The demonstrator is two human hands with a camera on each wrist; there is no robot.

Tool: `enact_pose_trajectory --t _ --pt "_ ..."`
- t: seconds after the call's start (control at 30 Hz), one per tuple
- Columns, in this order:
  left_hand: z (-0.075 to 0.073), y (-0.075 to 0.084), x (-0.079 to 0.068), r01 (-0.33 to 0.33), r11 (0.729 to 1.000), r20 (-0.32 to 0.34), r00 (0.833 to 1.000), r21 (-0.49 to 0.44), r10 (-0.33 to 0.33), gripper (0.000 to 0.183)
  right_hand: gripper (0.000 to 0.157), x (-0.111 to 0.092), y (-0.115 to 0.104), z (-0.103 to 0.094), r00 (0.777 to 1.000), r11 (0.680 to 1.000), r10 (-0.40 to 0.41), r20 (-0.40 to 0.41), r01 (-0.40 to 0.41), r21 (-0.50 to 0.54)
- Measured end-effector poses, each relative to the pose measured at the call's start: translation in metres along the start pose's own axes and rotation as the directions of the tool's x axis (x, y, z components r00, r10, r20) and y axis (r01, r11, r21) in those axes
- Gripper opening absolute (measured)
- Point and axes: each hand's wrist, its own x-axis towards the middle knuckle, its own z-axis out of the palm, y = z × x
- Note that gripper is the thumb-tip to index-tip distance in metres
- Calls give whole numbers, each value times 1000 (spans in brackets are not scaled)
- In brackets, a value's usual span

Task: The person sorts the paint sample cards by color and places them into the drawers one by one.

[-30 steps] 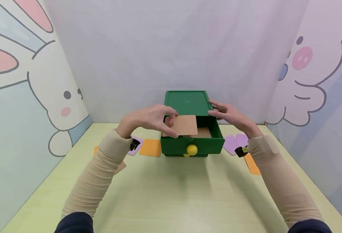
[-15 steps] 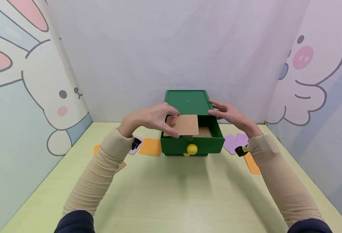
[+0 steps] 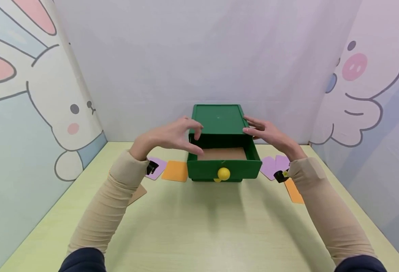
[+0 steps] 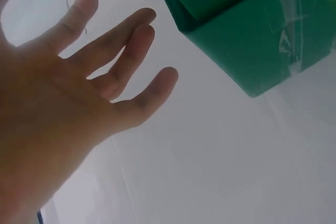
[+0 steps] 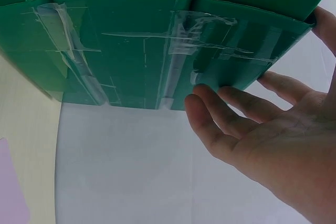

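Note:
A green drawer box [image 3: 219,119] stands in the middle of the table, its upper drawer [image 3: 202,167] pulled out and bearing a yellow round knob [image 3: 224,173]. Brown card [image 3: 221,153] lies flat inside that drawer. My left hand [image 3: 172,135] hovers at the drawer's left edge, thumb and fingers apart, holding nothing. In the left wrist view its spread fingers [image 4: 157,90] are apart from the green box. My right hand [image 3: 265,132] rests against the box's right side near the top, fingers fairly straight; the right wrist view shows fingertips [image 5: 202,95] by its taped side.
Left of the box lie an orange card [image 3: 174,171], a purple card [image 3: 156,166] and a brown card [image 3: 138,194]. To the right are purple cards [image 3: 268,167] and an orange card [image 3: 293,191], partly hidden by my right arm. A white curtain [image 3: 185,56] hangs behind.
My left hand has let go of the brown card it held over the drawer and drawn back slightly to the left. The card now lies in the drawer. My right hand stays put.

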Motion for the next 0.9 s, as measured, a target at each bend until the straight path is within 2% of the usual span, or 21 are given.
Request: enact_pose_trajectory --t 0.1,0.2,0.3,0.4,0.53,0.7,0.8,0.9 --pt "-2 -13 -13 56 998 -67 996 -27 -58 41 67 0 0 0 1000 1000 -3 2 3 9" --pt "-1 -31 -29 111 994 -108 988 -14 -112 49 67 0 -1 0 1000 1000 -6 -1 6 13" --pt "7 -53 -46 170 985 -128 978 27 -166 60 67 -2 -1 1 1000 1000 -1 -7 2 12" --pt "23 -75 -66 225 973 -131 967 56 -217 68 67 -4 0 1 1000 1000 12 -9 -12 3" --pt "44 -98 -93 306 950 -101 949 67 -299 74 67 -6 0 1 1000 1000 16 -6 -16 3" --pt "64 -115 -118 401 913 -34 916 73 -400 78 67 -8 0 -1 1000 1000 5 -3 -5 13" --pt "74 -122 -129 478 876 37 876 57 -480 81 68 -7 -1 -1 1000 1000 -6 -1 6 23" --pt "84 -127 -140 525 847 89 842 89 -531 78 68 -7 -1 -1 1000 1000 -12 2 12 23"
